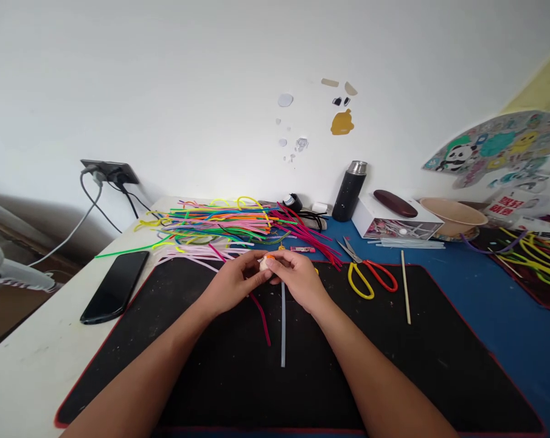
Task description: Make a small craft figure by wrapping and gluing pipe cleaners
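My left hand (229,286) and my right hand (300,281) meet above the black mat (238,377). Between their fingertips they pinch a small white and orange piece (266,261), mostly covered by the fingers. A little yellow bit (281,247) shows just behind it. Below the right hand a translucent glue stick (283,328) lies on the mat, its far end hidden. One dark red pipe cleaner (262,319) runs out from under the left hand. Scissors with one yellow and one red handle (361,267) lie to the right, blades apart.
Many coloured pipe cleaners (220,222) are heaped at the back. A phone (115,287) lies left, a wooden stick (406,286) right. Along the wall stand a black flask (349,191), a white box (384,216) and a beige bowl (452,216). More pipe cleaners (539,255) lie far right.
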Demonstrator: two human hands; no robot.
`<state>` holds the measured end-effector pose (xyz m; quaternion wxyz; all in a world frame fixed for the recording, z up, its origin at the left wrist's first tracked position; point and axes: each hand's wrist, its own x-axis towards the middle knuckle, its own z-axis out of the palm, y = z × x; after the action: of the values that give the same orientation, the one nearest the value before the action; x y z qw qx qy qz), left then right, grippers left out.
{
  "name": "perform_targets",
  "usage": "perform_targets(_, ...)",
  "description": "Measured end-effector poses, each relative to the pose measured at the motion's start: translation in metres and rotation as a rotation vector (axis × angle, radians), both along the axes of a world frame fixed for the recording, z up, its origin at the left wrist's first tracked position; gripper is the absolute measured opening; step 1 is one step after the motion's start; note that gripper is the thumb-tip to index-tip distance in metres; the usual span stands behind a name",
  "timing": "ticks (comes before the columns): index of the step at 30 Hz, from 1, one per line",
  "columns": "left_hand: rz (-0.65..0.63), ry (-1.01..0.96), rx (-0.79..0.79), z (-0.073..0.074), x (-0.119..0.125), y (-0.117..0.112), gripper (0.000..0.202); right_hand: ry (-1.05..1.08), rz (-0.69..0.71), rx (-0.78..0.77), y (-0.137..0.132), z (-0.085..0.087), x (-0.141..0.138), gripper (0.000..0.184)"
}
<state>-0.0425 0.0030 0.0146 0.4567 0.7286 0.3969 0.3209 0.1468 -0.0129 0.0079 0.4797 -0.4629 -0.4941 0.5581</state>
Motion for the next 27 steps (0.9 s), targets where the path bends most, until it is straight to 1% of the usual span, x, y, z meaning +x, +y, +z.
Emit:
perform_targets(3, -0.062, -0.107, -0.093, -0.002, -0.0024, 0.0019, 0.055, 0.04, -0.025, -0.022, 0.0008, 0.0032, 0.0022, 0.045)
perform_targets(6, -0.056, -0.197, -0.166, -0.0031, -0.0031, 0.0037, 0.052, 0.056, -0.052, -0.028, 0.0003, 0.0059, 0.0023, 0.044)
perform_targets(11, -0.093, -0.393, -0.341, -0.001, -0.0009, 0.0052, 0.05, 0.03, -0.057, 0.035, -0.0003, 0.006, 0.0008, 0.041)
perform_targets(13, -0.083, -0.442, -0.384, -0.0007, 0.0006, 0.0056, 0.051, 0.021, -0.055, 0.057, 0.0002, 0.0042, 0.0004, 0.039)
perform_targets(16, -0.059, -0.491, -0.422, -0.0023, 0.0024, 0.0061, 0.051, 0.019, -0.047, 0.069, 0.0007, 0.0014, 0.0, 0.038)
perform_targets(20, -0.034, -0.547, -0.449, -0.0036, 0.0028, 0.0052, 0.052, 0.064, -0.039, 0.039, -0.0002, 0.0015, -0.0003, 0.042)
perform_targets(24, 0.038, -0.59, -0.434, -0.002, 0.002, 0.004, 0.06, 0.087, -0.05, 0.043, -0.0009, 0.0038, 0.0, 0.047)
perform_targets(27, 0.058, -0.59, -0.409, -0.0025, 0.0014, 0.0048, 0.062, 0.077, -0.049, 0.043, -0.0009, 0.0032, -0.0008, 0.049)
